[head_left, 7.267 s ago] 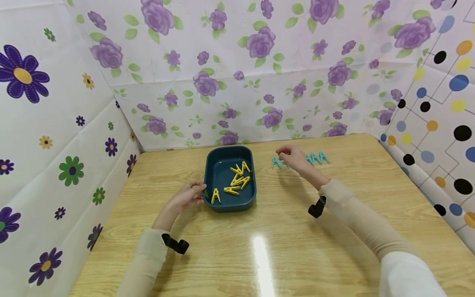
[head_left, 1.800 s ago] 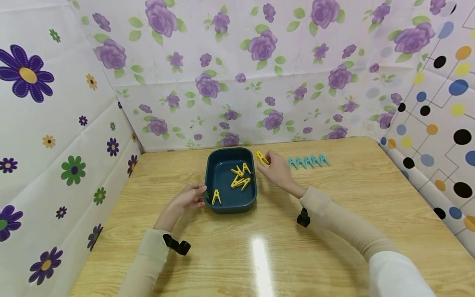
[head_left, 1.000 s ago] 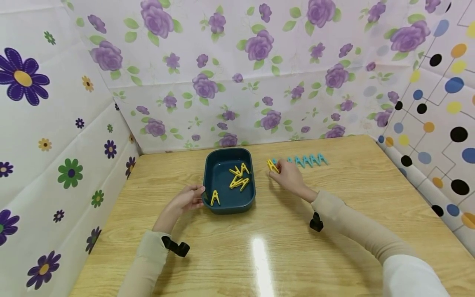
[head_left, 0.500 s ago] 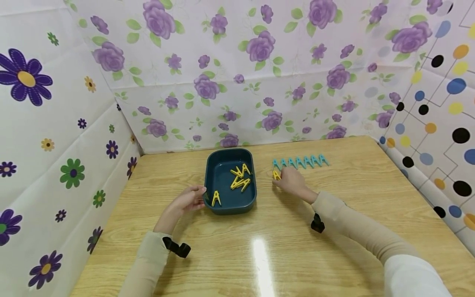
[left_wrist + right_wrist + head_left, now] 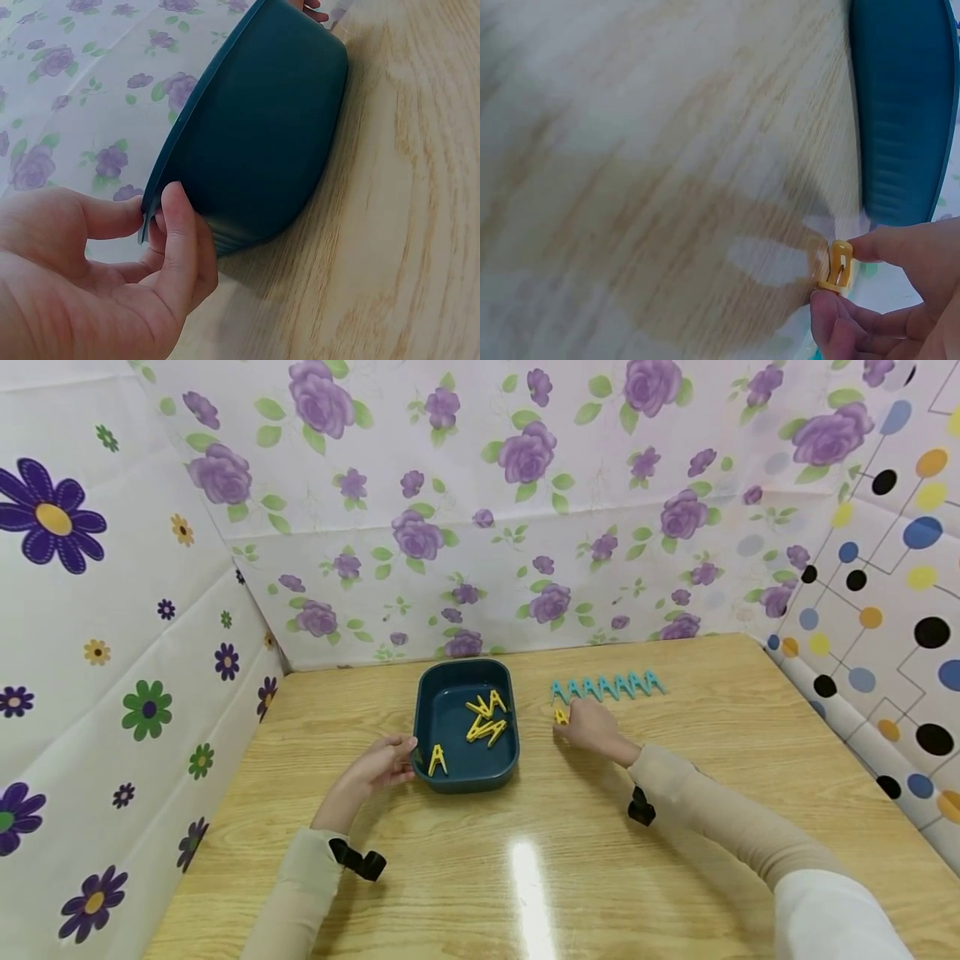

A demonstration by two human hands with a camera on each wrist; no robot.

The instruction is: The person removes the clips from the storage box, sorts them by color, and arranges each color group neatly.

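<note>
My left hand [image 5: 375,764] grips the left rim of a dark teal plastic basin [image 5: 448,706], thumb and fingers pinching its edge in the left wrist view. Several yellow clothespins [image 5: 438,760] lie inside the basin, most of them toward its right side. To the right of it, my right hand [image 5: 592,727] pinches a yellow clothespin [image 5: 838,264] between thumb and fingers, low over the tabletop. In the head view the fingers partly hide this clothespin. It is just in front of the left end of a row of light blue clothespins [image 5: 604,687].
The wood-grain table [image 5: 450,868] runs back to a flower-printed cloth wall [image 5: 480,568]. Patterned cloth also borders it on the left and right. Each wrist wears a black strap with a small camera [image 5: 641,807].
My right hand has carried the yellow clothespin from beside the basin to the right and down, below the blue row. Fewer yellow clothespins lie in the basin. My left hand stays on the rim.
</note>
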